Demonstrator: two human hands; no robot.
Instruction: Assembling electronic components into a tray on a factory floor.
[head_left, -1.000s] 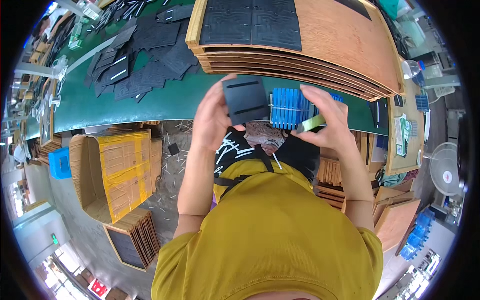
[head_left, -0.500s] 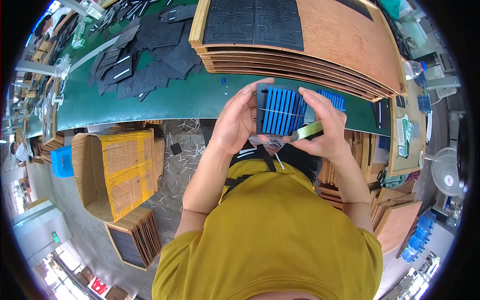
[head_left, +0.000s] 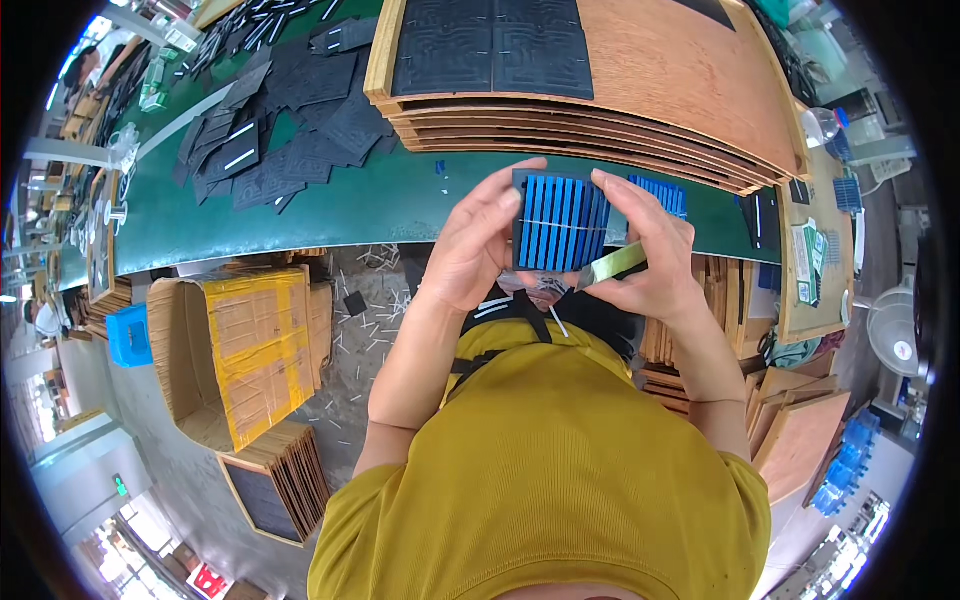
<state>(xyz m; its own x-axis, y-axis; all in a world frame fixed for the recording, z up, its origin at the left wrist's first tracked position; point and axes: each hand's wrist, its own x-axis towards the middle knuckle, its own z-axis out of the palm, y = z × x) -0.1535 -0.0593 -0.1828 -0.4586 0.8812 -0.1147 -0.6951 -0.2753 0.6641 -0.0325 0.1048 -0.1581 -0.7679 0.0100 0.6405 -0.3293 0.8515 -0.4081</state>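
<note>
Just in front of me, both hands hold up a block of blue strips (head_left: 560, 225) with a dark flat piece along its left side. A thin pale line crosses the strips. My left hand (head_left: 472, 240) is closed on the block's left side, thumb and fingers along the dark piece. My right hand (head_left: 652, 250) steadies the right side with its fingertips. In that palm it also grips a flat tool with a yellow-green handle (head_left: 618, 262), which looks like a utility knife; its tip lies by the block's lower right corner. Behind the right hand, another blue-striped block (head_left: 660, 193) rests on the green table (head_left: 330, 220).
Wooden trays (head_left: 680, 80) with black patterned sheets (head_left: 490, 45) are stacked at the far side. Loose black square sheets (head_left: 310, 95) lie heaped at the far left. A taped cardboard box (head_left: 255, 350) stands left, near white strips scattered on the floor.
The block has turned slightly, so its strips stand more upright. Both hands keep their hold, and the view has shifted a little.
</note>
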